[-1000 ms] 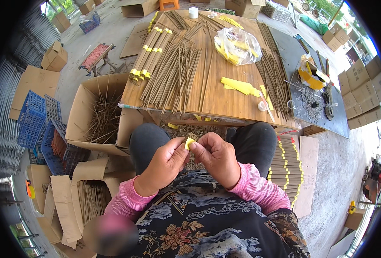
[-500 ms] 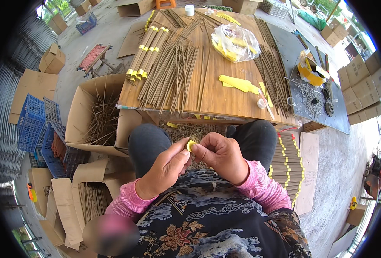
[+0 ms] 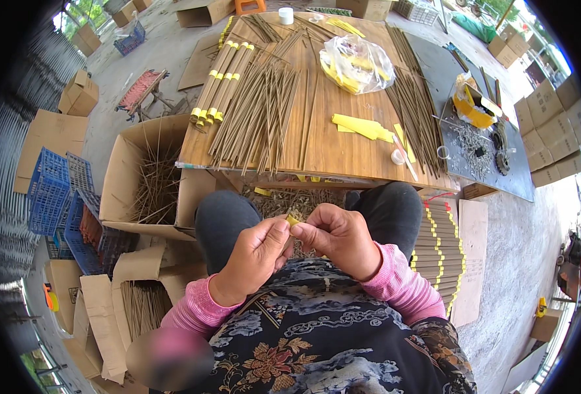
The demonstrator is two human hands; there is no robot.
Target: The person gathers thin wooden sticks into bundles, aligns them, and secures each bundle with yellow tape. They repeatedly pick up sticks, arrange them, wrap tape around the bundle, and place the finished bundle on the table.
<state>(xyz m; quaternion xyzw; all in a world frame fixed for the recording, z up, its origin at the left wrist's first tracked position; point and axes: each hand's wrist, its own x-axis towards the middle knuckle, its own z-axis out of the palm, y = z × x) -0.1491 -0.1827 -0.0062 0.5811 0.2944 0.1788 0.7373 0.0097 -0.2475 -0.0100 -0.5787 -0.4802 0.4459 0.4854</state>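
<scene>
Above my lap, both hands meet at a small yellow paper strip (image 3: 293, 220). My left hand (image 3: 254, 253) pinches it from the left, thumb on top. My right hand (image 3: 339, 240) is closed on its right side, thumb and forefinger pressed together. Whether the strip goes around a bundle of sticks is hard to tell, since fingers hide most of it. On the wooden table ahead lies a loose spread of thin brown sticks (image 3: 257, 118). Beside it are several stick bundles with yellow bands (image 3: 221, 82). Flat yellow paper strips (image 3: 362, 127) lie farther right.
A clear plastic bag (image 3: 356, 64) with yellow paper and a small white tub (image 3: 397, 157) sit on the wooden table (image 3: 343, 161). An open carton of sticks (image 3: 123, 161) stands left. More banded bundles (image 3: 435, 249) lie by my right knee. Blue crates (image 3: 51, 187) stand far left.
My left thumb has shifted up over the yellow strip, and less of the strip shows now. My right hand keeps nearly the same place.
</scene>
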